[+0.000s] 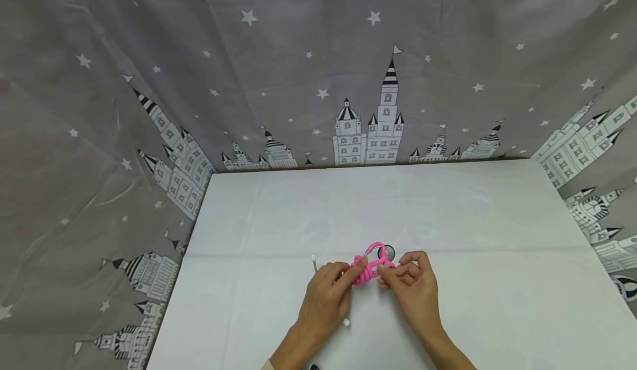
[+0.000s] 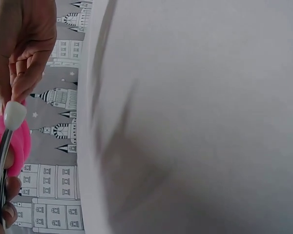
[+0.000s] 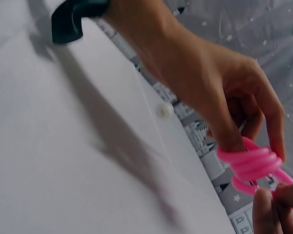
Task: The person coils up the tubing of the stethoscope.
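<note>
A stethoscope with pink tubing (image 1: 367, 274), wound into a compact coil, is held up between both hands over the table. My left hand (image 1: 325, 292) grips the coil and the metal ear tubes from the left; its fingers wrap the loops in the right wrist view. My right hand (image 1: 415, 287) pinches a pink part at the coil's right side with thumb and fingertips. Behind the coil shows the round chestpiece (image 1: 388, 253). White ear tips stick out past my left hand, one ear tip (image 1: 313, 258) above it, another (image 1: 346, 322) below; one ear tip (image 2: 14, 115) looms close in the left wrist view.
A white table (image 1: 259, 215) lies under the hands, its back edge against a grey curtain (image 1: 298, 82) printed with castles and stars. The same curtain hangs at both sides. A small dark object (image 1: 314, 367) shows at the bottom edge, and a dark strap (image 3: 80, 19) near the left wrist.
</note>
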`<action>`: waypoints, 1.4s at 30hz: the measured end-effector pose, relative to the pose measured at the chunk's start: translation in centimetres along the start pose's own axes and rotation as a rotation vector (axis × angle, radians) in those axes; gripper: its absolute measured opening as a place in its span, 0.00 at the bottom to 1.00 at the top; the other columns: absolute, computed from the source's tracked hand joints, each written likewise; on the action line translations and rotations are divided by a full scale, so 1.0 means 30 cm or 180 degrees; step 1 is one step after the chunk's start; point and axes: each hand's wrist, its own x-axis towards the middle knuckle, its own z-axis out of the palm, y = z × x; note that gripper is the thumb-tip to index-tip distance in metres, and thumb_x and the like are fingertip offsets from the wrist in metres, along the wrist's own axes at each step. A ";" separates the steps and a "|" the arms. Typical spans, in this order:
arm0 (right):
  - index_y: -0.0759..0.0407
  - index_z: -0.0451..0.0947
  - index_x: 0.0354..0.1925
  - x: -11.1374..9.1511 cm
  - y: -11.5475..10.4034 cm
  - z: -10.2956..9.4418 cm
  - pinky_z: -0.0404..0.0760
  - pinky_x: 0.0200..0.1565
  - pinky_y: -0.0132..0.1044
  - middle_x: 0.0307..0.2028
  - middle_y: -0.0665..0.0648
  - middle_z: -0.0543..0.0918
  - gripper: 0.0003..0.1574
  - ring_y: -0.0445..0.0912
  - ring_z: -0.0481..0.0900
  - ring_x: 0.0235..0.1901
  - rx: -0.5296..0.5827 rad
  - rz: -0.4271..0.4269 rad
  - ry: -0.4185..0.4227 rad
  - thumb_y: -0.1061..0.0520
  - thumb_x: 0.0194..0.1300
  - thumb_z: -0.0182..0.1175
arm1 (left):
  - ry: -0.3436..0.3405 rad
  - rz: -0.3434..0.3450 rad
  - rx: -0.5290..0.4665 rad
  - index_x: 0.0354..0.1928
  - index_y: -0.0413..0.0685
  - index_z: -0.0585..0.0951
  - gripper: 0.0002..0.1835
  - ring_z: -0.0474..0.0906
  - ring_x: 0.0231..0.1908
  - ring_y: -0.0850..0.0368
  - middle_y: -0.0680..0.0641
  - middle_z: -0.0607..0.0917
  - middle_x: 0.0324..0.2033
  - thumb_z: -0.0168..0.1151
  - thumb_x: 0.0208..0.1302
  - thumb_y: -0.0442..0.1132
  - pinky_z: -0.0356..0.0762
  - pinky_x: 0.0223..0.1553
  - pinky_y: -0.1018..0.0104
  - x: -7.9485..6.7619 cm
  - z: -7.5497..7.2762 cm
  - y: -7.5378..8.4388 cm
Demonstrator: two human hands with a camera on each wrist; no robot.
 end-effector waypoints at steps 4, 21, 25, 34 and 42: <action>0.69 0.65 0.51 0.004 -0.001 -0.017 0.92 0.36 0.43 0.28 0.58 0.87 0.26 0.49 0.91 0.26 -0.0093 -0.0060 -0.0113 0.69 0.66 0.73 | -0.0126 -0.0041 -0.0097 0.67 0.63 0.84 0.33 0.76 0.31 0.63 0.55 0.83 0.38 0.71 0.63 0.27 0.76 0.36 0.73 -0.007 -0.005 -0.011; 0.51 0.83 0.38 0.037 0.007 -0.111 0.83 0.32 0.23 0.29 0.44 0.84 0.13 0.34 0.81 0.29 -0.1865 -0.1459 -0.0337 0.62 0.62 0.79 | -0.0883 0.0211 0.0169 0.80 0.58 0.71 0.38 0.84 0.43 0.64 0.58 0.85 0.42 0.69 0.70 0.34 0.74 0.56 0.56 0.032 -0.048 -0.077; 0.52 0.82 0.37 0.047 0.021 -0.132 0.83 0.32 0.23 0.29 0.44 0.84 0.14 0.32 0.80 0.28 -0.2024 -0.1437 -0.0305 0.64 0.61 0.79 | -0.0848 0.0238 0.0299 0.77 0.56 0.75 0.36 0.83 0.39 0.64 0.60 0.84 0.37 0.71 0.67 0.36 0.70 0.61 0.47 0.049 -0.051 -0.103; 0.51 0.82 0.35 0.071 0.066 -0.156 0.83 0.32 0.25 0.28 0.43 0.84 0.14 0.31 0.78 0.27 -0.2269 -0.1176 -0.0305 0.65 0.60 0.78 | -0.0871 0.0113 0.0175 0.44 0.57 0.84 0.09 0.83 0.39 0.64 0.60 0.89 0.38 0.76 0.66 0.39 0.72 0.64 0.40 0.047 -0.013 -0.150; 0.46 0.82 0.33 0.052 0.116 -0.162 0.82 0.31 0.27 0.25 0.40 0.83 0.14 0.30 0.77 0.25 -0.2315 -0.0711 -0.0357 0.60 0.62 0.79 | -0.1074 0.0012 0.0232 0.37 0.62 0.84 0.07 0.84 0.41 0.62 0.62 0.87 0.37 0.73 0.71 0.41 0.71 0.64 0.43 -0.002 0.017 -0.152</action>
